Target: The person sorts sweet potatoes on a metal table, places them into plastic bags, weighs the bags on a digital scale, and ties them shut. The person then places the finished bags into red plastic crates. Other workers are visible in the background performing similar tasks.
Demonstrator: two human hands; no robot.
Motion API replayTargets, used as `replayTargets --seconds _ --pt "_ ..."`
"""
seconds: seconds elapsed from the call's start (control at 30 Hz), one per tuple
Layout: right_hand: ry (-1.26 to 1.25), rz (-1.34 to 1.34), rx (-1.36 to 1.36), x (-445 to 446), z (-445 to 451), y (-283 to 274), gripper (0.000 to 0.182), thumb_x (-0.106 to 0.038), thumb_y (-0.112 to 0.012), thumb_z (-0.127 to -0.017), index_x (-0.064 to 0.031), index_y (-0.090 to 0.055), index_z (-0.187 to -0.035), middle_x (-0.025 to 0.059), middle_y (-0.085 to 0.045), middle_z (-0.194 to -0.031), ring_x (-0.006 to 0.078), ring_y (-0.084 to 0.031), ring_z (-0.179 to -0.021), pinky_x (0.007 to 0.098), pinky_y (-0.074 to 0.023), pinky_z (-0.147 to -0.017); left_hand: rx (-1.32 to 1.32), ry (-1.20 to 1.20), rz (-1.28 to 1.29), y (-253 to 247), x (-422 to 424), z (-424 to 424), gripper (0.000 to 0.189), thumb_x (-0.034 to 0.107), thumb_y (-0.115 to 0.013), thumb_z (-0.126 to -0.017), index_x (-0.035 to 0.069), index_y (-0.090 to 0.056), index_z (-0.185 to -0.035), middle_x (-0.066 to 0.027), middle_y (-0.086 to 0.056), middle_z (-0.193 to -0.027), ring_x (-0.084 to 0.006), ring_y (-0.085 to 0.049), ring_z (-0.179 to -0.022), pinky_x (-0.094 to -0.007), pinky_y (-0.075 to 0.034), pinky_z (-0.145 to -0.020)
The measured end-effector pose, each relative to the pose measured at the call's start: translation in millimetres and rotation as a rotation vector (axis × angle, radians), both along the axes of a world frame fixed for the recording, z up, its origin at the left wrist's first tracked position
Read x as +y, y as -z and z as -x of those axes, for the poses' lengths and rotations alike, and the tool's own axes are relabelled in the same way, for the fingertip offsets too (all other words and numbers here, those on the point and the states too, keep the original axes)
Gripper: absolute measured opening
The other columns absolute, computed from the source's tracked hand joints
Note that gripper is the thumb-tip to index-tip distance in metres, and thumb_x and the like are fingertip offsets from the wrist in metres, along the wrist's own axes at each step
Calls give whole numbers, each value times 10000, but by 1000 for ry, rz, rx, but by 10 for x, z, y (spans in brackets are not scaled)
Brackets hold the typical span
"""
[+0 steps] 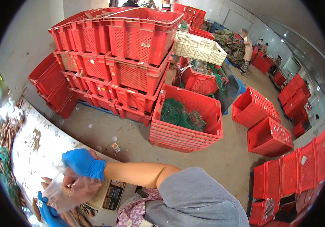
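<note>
My right hand (pixel 82 164), in a blue glove, grips the upper edge of a clear plastic bag (pixel 59 195). Reddish-brown sweet potatoes (pixel 68 181) show in and behind the film, where blur hides which of them lie inside. At the lower left my left hand (pixel 48 213), also blue-gloved, has its fingers against the other side of the bag; whether they pinch it is unclear. Beneath the bag's right side sits a weighing scale (pixel 113 194) with a dark display panel, partly covered by the bag. More sweet potatoes (pixel 80 215) lie below it.
A white worktable (pixel 49 136) bears roots and green netting (pixel 5 161) along its far edge. Stacked red crates (pixel 134 42) stand beyond it. Nearer is a nested crate stack (pixel 185 142) with green mesh (pixel 176 113) inside. More crates (pixel 290 170) rise at right; people work in the background.
</note>
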State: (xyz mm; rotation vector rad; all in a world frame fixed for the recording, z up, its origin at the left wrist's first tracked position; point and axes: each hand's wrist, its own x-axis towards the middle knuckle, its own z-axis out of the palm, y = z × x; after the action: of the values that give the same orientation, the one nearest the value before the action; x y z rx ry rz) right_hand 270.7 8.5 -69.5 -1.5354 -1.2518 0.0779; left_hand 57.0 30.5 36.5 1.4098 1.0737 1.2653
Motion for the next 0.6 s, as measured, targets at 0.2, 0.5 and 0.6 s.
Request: replayTargets --seconds 0.2,0.5,0.6 --pt "-39 -153 510 31 -605 168 115 -67 -450 -820 -45 -535 -745 150 -566 -666 262 -504 -572 383 -430 -566 -31 130 -54 170 89 -27 298 83 -472 -895 -92 -587 -1107 -40 -587 -878 -55 -327 -572 -183 -297 -527" --pt "-52 -136 1009 -147 -546 133 163 -155 -467 -893 -43 -584 -894 82 -555 -805 183 -521 -751 328 -456 -690 -78 145 164 652 233 543 368 181 -427 -929 7 -533 -1235 -74 -448 -1367 -151 -495 -1128 -276 -394 -920" --pt "83 -44 456 -365 -700 324 168 -139 -498 -877 -11 -605 -889 65 -577 -798 135 -518 -735 301 -461 -677 -60 228 228 583 74 416 346 197 -477 -919 -11 -568 -1180 -60 -610 -1092 -134 -581 -882 -243 -455 -762"
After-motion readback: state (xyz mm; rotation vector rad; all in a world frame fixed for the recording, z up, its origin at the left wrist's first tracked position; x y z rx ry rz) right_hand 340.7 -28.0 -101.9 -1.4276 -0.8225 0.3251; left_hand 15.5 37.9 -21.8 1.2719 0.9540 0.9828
